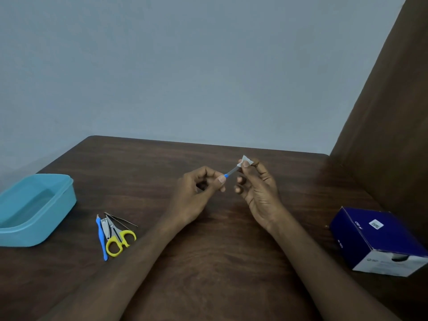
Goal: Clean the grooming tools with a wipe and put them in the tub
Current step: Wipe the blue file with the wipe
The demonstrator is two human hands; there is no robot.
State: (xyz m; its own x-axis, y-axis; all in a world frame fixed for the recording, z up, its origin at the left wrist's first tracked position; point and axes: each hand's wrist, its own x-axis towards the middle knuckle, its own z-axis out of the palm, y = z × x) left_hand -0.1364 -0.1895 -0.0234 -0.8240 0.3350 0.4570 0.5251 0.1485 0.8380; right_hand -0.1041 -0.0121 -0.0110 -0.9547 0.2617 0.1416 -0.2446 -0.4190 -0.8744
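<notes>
Table (208,251) dark brown, wood-grain streaks. Tub (34,209) at near left plain light blue. Beside it: scissors (120,239) with yellow handles and silver blades, nail clipper (106,229) silver, thin tool (102,239) with blue handle, tweezers (122,220) dull metal. Held tool (230,172) grey with a blue end at the left hand (196,193); wipe (246,161) white, at the right hand (257,188). Box (375,242) at near right dark blue, white front and white label. Wall (185,66) flat grey-blue. Brown panel (393,112) on right.

dark wooden table (208,251), blue cardboard box (361,232) at its right edge
</notes>
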